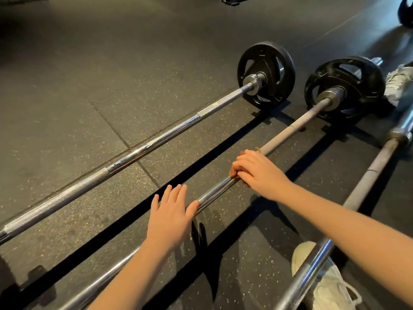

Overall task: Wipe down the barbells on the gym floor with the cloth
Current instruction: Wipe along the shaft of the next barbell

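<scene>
Three barbells lie side by side on the dark rubber gym floor. My right hand [257, 172] presses an orange-brown cloth [234, 172] around the shaft of the middle barbell [297, 125], which carries a black plate [344, 86] at its far end. My left hand [172, 217] rests flat on the same shaft nearer to me, fingers spread, holding nothing. The far barbell [138, 151] lies to the left with its own black plate [266, 73]. A third barbell [366, 182] runs along the right under my right forearm.
My pale shoe [328, 285] sits under the right barbell at the bottom right. Another pale shoe [397, 83] shows beside the middle plate at the right edge. A dark round weight [405, 10] lies in the top right corner. Speckled floor tiles stretch away to the left.
</scene>
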